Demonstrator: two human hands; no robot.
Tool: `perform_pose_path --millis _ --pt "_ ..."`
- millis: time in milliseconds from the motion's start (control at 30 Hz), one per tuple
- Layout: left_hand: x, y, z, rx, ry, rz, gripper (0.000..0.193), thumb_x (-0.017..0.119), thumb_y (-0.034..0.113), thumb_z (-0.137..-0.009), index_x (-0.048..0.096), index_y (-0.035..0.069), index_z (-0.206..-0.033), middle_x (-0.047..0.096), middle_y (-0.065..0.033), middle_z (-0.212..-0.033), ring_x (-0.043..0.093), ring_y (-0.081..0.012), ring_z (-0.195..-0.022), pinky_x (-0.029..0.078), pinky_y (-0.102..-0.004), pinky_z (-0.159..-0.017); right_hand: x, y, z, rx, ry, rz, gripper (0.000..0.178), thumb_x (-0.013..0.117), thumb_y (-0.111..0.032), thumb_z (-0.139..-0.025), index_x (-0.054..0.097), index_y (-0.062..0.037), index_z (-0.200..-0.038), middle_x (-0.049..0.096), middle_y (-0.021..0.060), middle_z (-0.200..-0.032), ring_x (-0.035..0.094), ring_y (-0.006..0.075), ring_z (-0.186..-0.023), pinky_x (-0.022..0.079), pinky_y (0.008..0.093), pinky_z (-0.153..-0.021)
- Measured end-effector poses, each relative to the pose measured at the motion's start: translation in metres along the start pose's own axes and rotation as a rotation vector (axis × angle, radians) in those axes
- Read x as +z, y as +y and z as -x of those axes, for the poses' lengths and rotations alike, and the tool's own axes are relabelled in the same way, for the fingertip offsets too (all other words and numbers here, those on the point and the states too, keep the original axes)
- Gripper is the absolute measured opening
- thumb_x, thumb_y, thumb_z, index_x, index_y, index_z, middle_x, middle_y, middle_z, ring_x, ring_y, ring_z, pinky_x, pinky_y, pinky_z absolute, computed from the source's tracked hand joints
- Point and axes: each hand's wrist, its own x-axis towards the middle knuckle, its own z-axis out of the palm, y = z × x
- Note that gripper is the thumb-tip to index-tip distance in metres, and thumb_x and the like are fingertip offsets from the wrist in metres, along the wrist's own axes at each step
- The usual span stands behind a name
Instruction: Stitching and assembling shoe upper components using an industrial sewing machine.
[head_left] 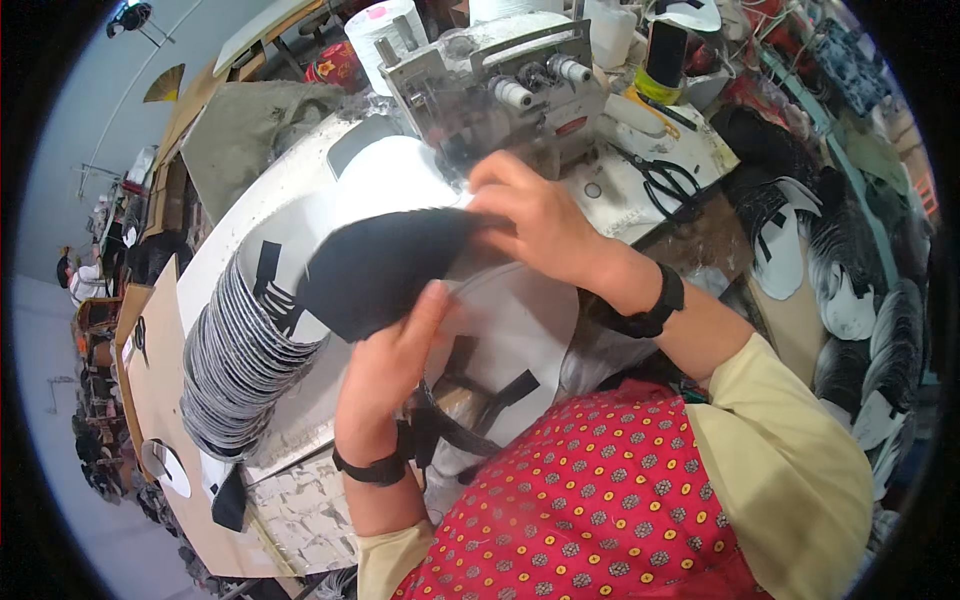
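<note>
A curved black fabric piece (375, 275) is raised in front of the sewing machine (575, 125). My left hand (385, 365) grips its lower right edge, thumb on top; the other fingers are partly hidden beneath. At its upper right corner, my right hand (545, 230) has its fingers closed on it, close below the machine's front. Some motion blur softens both hands' fingertips. White rounded pieces (395, 170) lie behind the black one on the machine table. To the left, a thick curved stack of grey-edged pieces (240, 360) lies on its side.
Black scissors (665, 183) lie right of the machine. White thread cones (385, 35) stand behind it, and a phone (665, 55) stands upright at the back right. Bundles of shoe-upper-like pieces (850, 300) fill the right side. A wooden board (160, 400) is at the left.
</note>
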Motion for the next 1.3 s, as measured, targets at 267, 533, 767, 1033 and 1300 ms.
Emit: perform_pose_path --millis 267,533,767,1033,1300 --pt "-0.005 -0.011 -0.022 0.217 0.045 0.234 0.014 0.052 -0.001 -0.092 0.063 -0.002 -0.101 0.070 -0.0072 -0.080 0.066 -0.0139 -0.077 0.051 -0.0278 -0.067 -0.034 -0.031 -0.006 0.412 -0.292 -0.734 0.013 0.065 0.004 -0.084 0.065 0.0008 -0.097 0.066 0.0046 -0.077 0.056 0.0066 -0.052 0.043 0.0218 -0.049" --pt "-0.006 0.013 -0.046 0.766 0.819 -0.682 0.063 0.068 -0.012 -0.066 0.045 0.002 -0.123 0.053 -0.0153 -0.114 0.060 -0.0210 -0.093 0.047 -0.0364 -0.083 -0.007 -0.035 -0.012 0.102 -0.024 -0.347 0.008 0.066 -0.001 -0.085 0.064 0.0008 -0.093 0.063 0.0132 -0.067 0.061 0.0163 -0.047 0.045 0.0296 -0.044" --pt "-0.008 0.016 -0.066 0.282 0.057 0.048 0.061 0.064 -0.013 -0.072 0.045 -0.001 -0.129 0.058 -0.0084 -0.113 0.063 -0.0118 -0.088 0.052 -0.0239 -0.070 -0.007 -0.019 0.002 0.362 -0.126 -0.397 0.013 0.066 0.000 -0.081 0.064 0.0004 -0.094 0.065 0.0169 -0.075 0.065 0.0204 -0.054 0.047 0.0327 -0.048" --pt "-0.038 -0.058 -0.098 0.617 -0.142 0.699 0.040 0.046 0.037 -0.096 0.057 0.003 -0.078 0.054 -0.0051 -0.083 0.053 -0.0165 -0.075 0.045 -0.0279 -0.066 -0.016 -0.008 0.028 -0.079 0.032 -0.248 0.022 0.066 0.001 -0.079 0.068 -0.0043 -0.101 0.071 0.0130 -0.088 0.072 0.0229 -0.079 0.055 0.0284 -0.070" --pt "-0.034 -0.053 -0.093 0.569 0.261 0.951 0.037 0.039 0.037 -0.101 0.055 0.004 -0.096 0.058 -0.0149 -0.119 0.054 -0.0274 -0.116 0.048 -0.0371 -0.094 0.009 0.006 0.033 -0.093 0.080 -0.223 0.016 0.066 -0.001 -0.084 0.067 -0.0033 -0.099 0.072 0.0133 -0.096 0.071 0.0273 -0.082 0.058 0.0325 -0.071"
